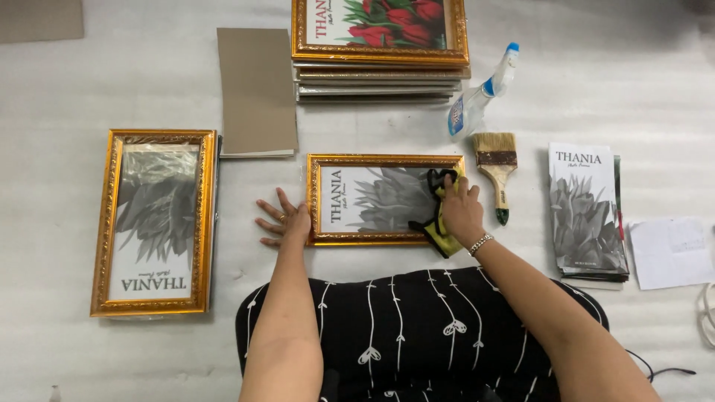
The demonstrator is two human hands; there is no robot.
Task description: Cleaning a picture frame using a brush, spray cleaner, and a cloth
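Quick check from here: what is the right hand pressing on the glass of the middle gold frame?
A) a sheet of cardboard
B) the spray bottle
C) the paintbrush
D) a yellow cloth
D: the right hand presses a yellow cloth on the right end of the middle gold frame; the paintbrush and spray bottle lie untouched beside it.

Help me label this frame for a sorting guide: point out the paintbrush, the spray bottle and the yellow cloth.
paintbrush (494, 151), head view, on the pale bristles.
spray bottle (468, 110), head view, on the clear body.
yellow cloth (442, 232), head view, on the fold below the right hand (462, 210).
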